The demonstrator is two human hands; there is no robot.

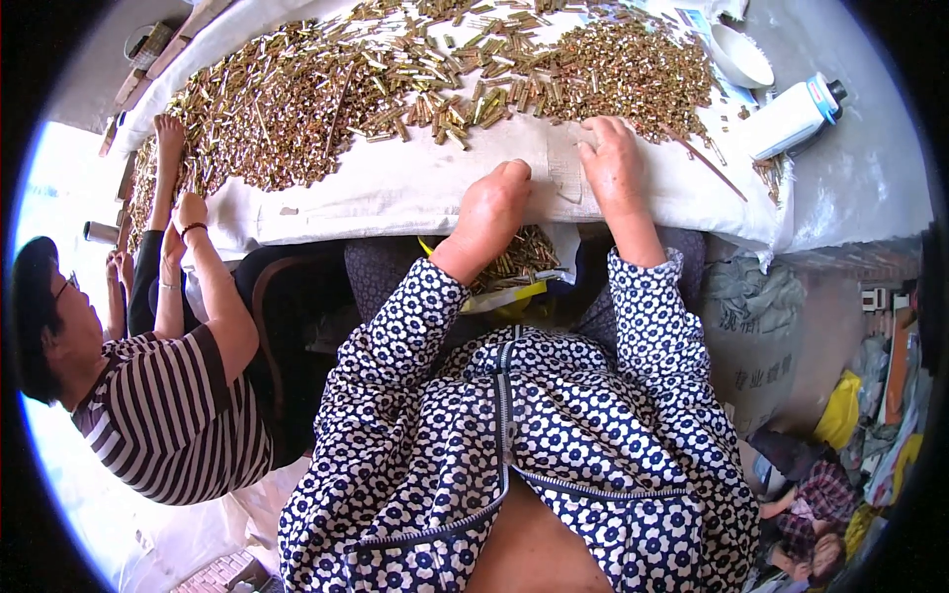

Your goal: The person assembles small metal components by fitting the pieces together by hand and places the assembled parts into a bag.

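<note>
Left hand [497, 203] curled into a loose fist above the near edge of the white woven cloth [346, 208]; contents, if any, cannot be told. Right hand [615, 163] has bent fingers, thumb slightly apart, near the mound of small copper-coloured metal pieces [643, 74]; grip likewise unclear. Slender brass-coloured metal tubes [460, 114] lie loose beyond both hands. Judgement: small amounts, fingertips kept low, should limit mixing and scatter.
</note>
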